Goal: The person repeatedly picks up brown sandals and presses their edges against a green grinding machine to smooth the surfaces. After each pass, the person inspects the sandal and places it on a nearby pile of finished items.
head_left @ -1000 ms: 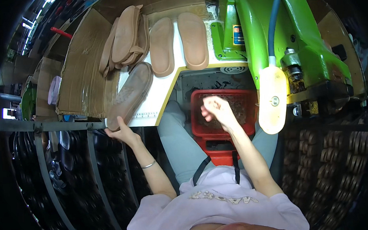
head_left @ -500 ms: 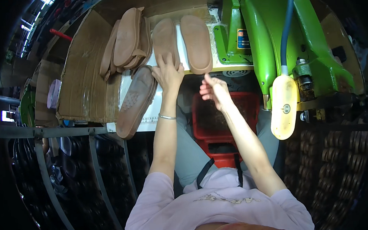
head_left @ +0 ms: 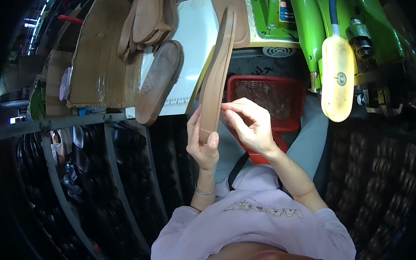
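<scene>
A tan shoe sole (head_left: 218, 76) is tipped up on its side, edge toward me, above my lap. My left hand (head_left: 202, 138) is closed round its near end, thumb on the right side. The thumb and forefinger of my right hand (head_left: 250, 123) pinch together against the sole's right edge; whatever they may hold is too small to make out. Another tan sole (head_left: 234, 17) lies flat behind the raised one, partly covered by it. To the left, a darker sole (head_left: 161, 81) with a bumpy patch rests slantwise on the white board (head_left: 190, 51).
Several tan footwear pieces (head_left: 150, 21) are piled inside a cardboard box wall (head_left: 98, 65) at left. A green machine (head_left: 301, 28) stands at right, with a yellow lamp (head_left: 338, 78) hanging before it. A red basket (head_left: 293, 121) sits below the table edge. Metal racks (head_left: 111, 157) hold dark footwear.
My left hand has lifted a sole off the white board, drawn it toward me and turned it edge-on. My right hand has come to its edge and pinched. The view has shifted.
</scene>
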Motion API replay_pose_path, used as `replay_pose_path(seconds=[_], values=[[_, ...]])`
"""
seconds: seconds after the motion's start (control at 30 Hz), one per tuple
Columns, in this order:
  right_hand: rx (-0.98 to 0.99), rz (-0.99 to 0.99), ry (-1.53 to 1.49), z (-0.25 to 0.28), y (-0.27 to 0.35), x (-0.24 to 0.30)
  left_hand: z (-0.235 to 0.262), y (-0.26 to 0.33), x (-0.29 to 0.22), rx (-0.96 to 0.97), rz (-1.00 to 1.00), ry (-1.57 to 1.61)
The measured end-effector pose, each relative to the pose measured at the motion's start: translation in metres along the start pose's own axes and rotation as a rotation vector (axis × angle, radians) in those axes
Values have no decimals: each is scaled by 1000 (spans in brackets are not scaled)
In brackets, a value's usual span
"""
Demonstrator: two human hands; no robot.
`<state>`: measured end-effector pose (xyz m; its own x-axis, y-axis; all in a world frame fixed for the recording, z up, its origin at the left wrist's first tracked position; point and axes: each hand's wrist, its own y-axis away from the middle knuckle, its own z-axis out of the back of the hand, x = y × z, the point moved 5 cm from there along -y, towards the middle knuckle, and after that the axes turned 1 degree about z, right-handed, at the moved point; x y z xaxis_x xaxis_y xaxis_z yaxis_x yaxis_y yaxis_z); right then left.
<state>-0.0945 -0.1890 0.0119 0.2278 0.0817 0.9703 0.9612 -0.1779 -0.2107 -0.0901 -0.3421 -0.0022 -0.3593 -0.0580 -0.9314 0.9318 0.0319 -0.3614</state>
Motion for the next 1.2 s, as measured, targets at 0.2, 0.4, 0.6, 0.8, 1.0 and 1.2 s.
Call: replay_pose_path(seconds=[0.2, 0.4, 0.6, 0.8, 1.0, 1.2], values=[[-111, 58, 111, 10, 9, 17, -9, 10, -7, 1, -88, -133], [-99, 117, 201, 14, 12, 17, -12, 12, -14, -1, -219, -321], [-93, -2, 193, 15, 11, 11, -10, 13, -23, 34, -364, -510], [-69, -229, -50, 8, 11, -3, -6, 21, -13, -42, -121, -196], [-80, -305, -21, 23, 13, -19, -7, -1, -3, -136, -79, -152], [-14, -334, 12, 35, 18, -42, -47, -119, 18, -184, -477, -683]])
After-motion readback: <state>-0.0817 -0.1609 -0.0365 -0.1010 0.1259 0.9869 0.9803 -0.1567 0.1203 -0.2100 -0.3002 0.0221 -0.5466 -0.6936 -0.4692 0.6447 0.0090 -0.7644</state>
